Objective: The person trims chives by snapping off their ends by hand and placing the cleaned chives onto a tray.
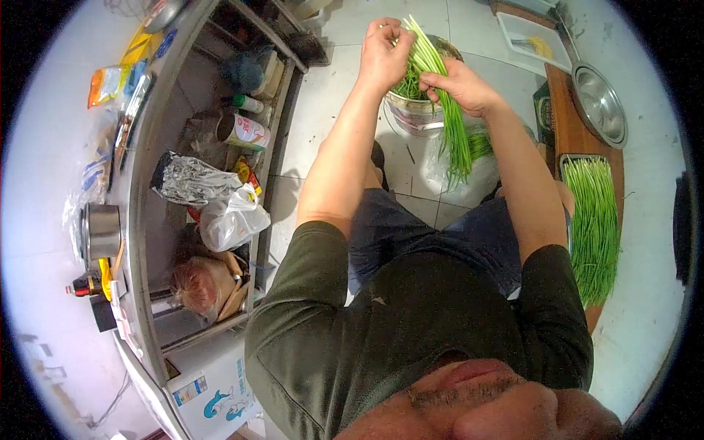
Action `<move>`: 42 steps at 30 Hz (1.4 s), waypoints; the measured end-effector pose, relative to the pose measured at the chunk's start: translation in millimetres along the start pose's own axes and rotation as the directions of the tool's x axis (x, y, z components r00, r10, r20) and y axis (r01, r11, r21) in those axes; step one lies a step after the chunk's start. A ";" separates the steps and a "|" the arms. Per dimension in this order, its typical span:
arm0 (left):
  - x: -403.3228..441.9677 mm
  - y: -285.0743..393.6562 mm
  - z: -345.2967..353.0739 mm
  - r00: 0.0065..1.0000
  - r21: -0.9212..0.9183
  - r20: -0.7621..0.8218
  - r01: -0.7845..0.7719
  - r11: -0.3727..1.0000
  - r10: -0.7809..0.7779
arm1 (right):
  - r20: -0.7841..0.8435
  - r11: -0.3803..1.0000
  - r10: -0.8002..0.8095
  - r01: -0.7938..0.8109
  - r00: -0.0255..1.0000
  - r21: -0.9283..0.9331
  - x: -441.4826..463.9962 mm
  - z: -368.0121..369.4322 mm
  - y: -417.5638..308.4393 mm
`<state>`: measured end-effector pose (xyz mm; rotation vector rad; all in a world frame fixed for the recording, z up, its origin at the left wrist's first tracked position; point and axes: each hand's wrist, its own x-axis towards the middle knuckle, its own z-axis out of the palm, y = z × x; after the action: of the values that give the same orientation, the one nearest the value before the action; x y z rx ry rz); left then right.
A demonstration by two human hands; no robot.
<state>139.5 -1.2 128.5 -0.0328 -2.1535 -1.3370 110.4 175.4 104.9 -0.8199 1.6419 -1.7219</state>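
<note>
A bunch of garlic chives (453, 132) is held up in front of me, pale stem ends at the top and green leaves hanging down. My left hand (386, 55) is closed in a pinch at the pale ends; what its fingertips grip is partly hidden. Around the middle of the bunch, my right hand (466, 86) is closed. Below both hands stands a bucket (414, 117) with green scraps inside. A clear plastic bag (469, 172) with more chives lies on the floor beside it.
On the right, a tray of chives (590, 227) and a steel basin (600, 104) rest on a wooden bench (563, 110). A metal shelf rack (139, 176) at left holds a can (248, 132), a white bag (235, 218) and foil (194, 178).
</note>
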 end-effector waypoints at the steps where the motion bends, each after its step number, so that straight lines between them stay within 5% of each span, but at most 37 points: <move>1: -0.1 -2.6 1.0 1.000 -0.004 0.000 -0.003 1.000 0.003 | -0.004 1.000 -0.003 0.003 1.000 0.002 -0.8 0.3 0.4; 5: -3.4 2.1 -2.6 0.996 -0.089 0.083 0.035 0.995 -0.028 | 0.007 1.000 0.003 -0.003 1.000 0.003 -0.1 -1.7 2.4; 8: 1.0 -6.6 -4.5 0.991 0.046 0.118 -0.061 0.997 0.055 | 0.024 1.000 0.027 -0.026 0.999 -0.015 2.1 -7.2 8.9; 11: 1.7 -2.6 -7.4 0.985 0.011 0.168 0.031 0.999 -0.032 | 0.026 0.997 0.058 -0.059 0.998 0.039 -0.6 -5.3 5.4; 23: -0.7 -5.3 -4.4 0.992 0.068 0.113 0.045 0.997 -0.052 | -0.014 0.963 0.131 -0.124 0.991 0.239 -4.2 2.5 7.6; 26: 6.6 -26.9 -0.9 0.971 -0.195 0.182 0.191 0.962 -0.156 | -0.003 0.955 0.126 -0.121 0.992 0.271 -2.8 -0.5 11.7; 29: 4.6 -13.0 0.4 0.967 -0.647 0.081 0.234 0.725 -0.240 | 0.019 0.955 0.120 -0.121 0.993 0.269 -4.5 -0.9 8.4; 33: 7.0 -25.4 -1.5 0.970 -0.624 0.131 0.241 0.743 -0.205 | 0.042 0.962 0.091 -0.099 0.995 0.256 -5.1 1.0 8.1; 36: 6.9 -18.2 1.0 1.000 -0.091 -0.001 -0.017 0.996 0.017 | 0.022 0.957 0.151 -0.152 0.988 0.246 -4.5 3.3 10.5; 42: 7.4 -5.6 7.0 0.999 0.053 0.026 0.029 0.998 -0.030 | 0.066 0.943 0.158 -0.170 0.985 0.286 -5.5 4.7 10.9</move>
<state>128.4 -0.3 125.5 0.0018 -2.2190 -1.3029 117.6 176.4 94.1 -0.5586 1.3443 -1.7598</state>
